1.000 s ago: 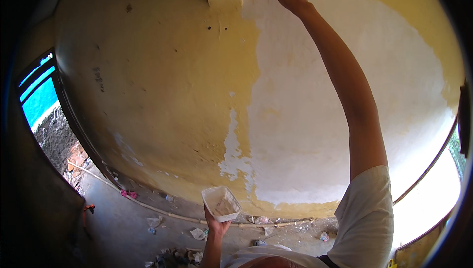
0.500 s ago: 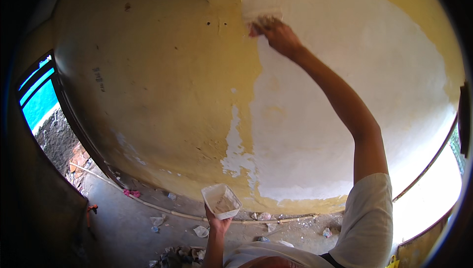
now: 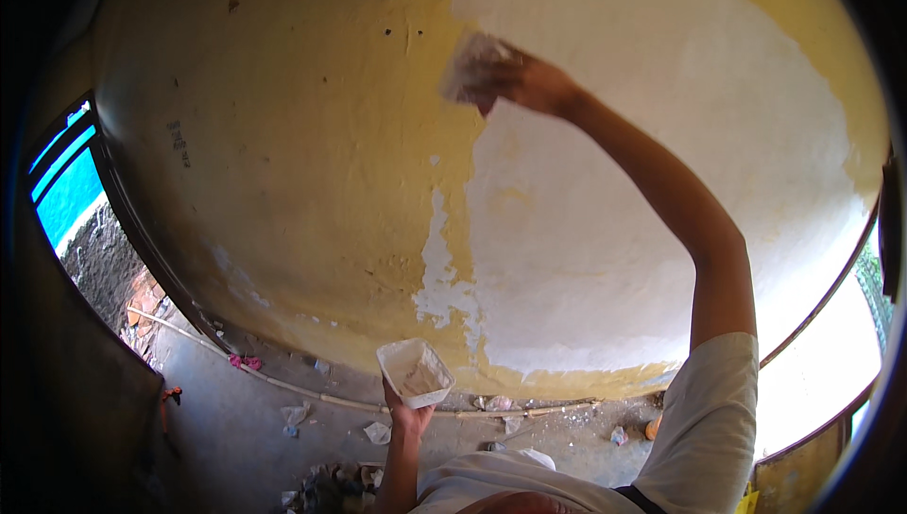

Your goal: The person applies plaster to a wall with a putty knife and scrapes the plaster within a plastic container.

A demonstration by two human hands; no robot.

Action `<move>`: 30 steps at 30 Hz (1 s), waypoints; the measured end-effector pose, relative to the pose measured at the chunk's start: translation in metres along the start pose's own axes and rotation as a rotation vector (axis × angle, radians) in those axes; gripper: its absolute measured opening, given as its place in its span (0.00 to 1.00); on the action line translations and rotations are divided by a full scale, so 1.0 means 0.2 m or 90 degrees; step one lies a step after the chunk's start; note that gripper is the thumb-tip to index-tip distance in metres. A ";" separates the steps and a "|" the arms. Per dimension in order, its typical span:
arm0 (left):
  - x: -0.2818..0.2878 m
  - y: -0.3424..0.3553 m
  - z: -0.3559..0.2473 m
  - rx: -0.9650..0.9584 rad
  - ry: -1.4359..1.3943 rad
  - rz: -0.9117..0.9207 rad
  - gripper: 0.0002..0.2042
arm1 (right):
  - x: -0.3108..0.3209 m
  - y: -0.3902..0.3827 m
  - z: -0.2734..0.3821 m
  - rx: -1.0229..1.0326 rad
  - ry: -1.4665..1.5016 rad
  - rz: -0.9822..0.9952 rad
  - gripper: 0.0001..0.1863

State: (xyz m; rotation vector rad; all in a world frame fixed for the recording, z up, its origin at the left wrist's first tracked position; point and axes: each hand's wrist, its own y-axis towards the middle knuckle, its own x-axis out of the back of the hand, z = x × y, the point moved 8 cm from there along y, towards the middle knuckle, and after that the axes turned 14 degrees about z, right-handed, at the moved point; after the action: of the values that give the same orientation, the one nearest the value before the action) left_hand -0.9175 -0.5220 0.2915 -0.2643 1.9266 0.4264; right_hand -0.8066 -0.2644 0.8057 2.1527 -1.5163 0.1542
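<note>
My left hand (image 3: pixel 409 417) grips a white square plastic tub (image 3: pixel 431 400) from below, low in front of me. Pale putty (image 3: pixel 414 374) coats the tub's inside. High on the wall, my right hand (image 3: pixel 529 81) is closed round a putty scraper (image 3: pixel 463 68). Its broad, flat blade looks smeared with pale putty and is blurred by motion. The scraper is at the border between bare yellow wall (image 3: pixel 312 164) and the white-coated part (image 3: pixel 605 202); whether the blade touches the wall I cannot tell.
A long bamboo pole (image 3: pixel 331 407) lies on the floor along the wall's foot, among scraps and crumpled plastic (image 3: pixel 378 433). Dark cloth-like stuff (image 3: pixel 335 490) is heaped near me. At the left is a framed opening (image 3: pixel 76 193); a bright opening (image 3: pixel 822 363) stands at the right.
My right hand has moved left and slightly down with the scraper, whose blade now faces the yellow wall. The view has shifted a little; the left hand still holds the tub.
</note>
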 end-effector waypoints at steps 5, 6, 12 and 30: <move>-0.02 0.03 0.01 0.005 0.009 0.020 0.31 | 0.01 0.14 -0.40 -0.163 0.024 0.092 0.27; -0.02 0.04 0.04 0.018 -0.008 0.040 0.31 | -0.08 0.09 -0.37 -0.163 0.021 0.096 0.27; -0.06 0.02 0.06 0.013 0.029 0.038 0.31 | -0.25 -0.18 -0.02 -0.171 0.141 0.075 0.28; 0.02 0.02 0.06 0.012 0.001 -0.007 0.31 | 0.52 0.20 -1.05 -0.436 0.105 -0.126 0.18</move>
State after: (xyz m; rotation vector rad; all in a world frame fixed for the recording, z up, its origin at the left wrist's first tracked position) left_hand -0.9103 -0.5143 0.2844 -0.2627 1.9297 0.4009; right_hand -0.7645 -0.2669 1.0389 1.6671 -1.0481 -0.2232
